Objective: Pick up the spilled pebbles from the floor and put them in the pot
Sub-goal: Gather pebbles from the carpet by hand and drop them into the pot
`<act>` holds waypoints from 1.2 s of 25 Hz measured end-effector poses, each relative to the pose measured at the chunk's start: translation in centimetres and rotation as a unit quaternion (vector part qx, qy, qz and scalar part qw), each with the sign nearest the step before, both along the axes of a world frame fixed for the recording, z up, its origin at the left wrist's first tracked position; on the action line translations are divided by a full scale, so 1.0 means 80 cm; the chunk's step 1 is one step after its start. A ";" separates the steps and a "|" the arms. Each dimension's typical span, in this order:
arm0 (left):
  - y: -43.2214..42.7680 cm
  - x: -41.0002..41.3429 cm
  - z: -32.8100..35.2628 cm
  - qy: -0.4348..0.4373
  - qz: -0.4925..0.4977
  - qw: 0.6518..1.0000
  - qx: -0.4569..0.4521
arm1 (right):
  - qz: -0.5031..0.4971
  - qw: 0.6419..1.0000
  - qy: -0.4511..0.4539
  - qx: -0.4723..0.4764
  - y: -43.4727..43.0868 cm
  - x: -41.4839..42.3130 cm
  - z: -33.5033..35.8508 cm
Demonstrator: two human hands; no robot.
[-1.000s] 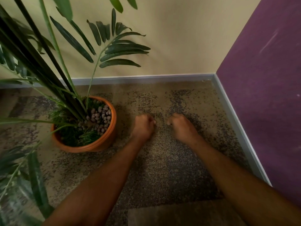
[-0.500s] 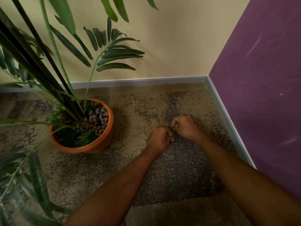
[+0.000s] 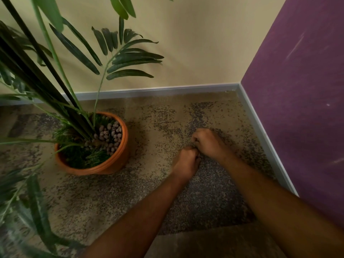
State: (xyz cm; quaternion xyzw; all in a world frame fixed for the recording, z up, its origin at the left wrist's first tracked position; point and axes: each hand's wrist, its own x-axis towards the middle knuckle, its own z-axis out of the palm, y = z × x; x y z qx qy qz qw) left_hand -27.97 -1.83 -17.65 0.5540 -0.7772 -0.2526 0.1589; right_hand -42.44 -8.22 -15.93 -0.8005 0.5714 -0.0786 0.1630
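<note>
An orange pot (image 3: 119, 162) with a palm-like plant stands on the carpet at the left. Brown-grey pebbles (image 3: 109, 135) lie heaped inside it on the right side. To the right of the pot, my left hand (image 3: 185, 162) and my right hand (image 3: 208, 143) rest low on the carpet as closed fists, knuckles touching. A few small grey-brown pebbles (image 3: 194, 144) peek out between the fingers where the fists meet. Whatever else the fists hold is hidden. I cannot pick out loose pebbles on the speckled carpet.
Long green fronds (image 3: 128, 58) hang over the pot and the left of the view. A beige wall with a grey skirting board (image 3: 158, 91) closes the back. A purple wall (image 3: 297, 108) closes the right side, forming a corner.
Both fists have shifted to the right and come together; a second ago they were apart, now their knuckles touch. The view has swung slightly, and the pot stays put.
</note>
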 end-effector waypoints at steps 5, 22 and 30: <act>-0.007 -0.001 0.001 0.002 -0.018 1.000 -0.016 | -0.171 0.980 -0.077 0.063 0.000 -0.026 -0.006; -0.008 0.003 0.038 0.394 0.297 0.788 0.368 | -0.389 0.634 -0.594 0.307 0.082 0.001 0.023; 0.018 0.014 0.093 0.402 0.326 0.818 0.251 | -0.389 0.584 -0.634 0.325 0.080 0.064 0.081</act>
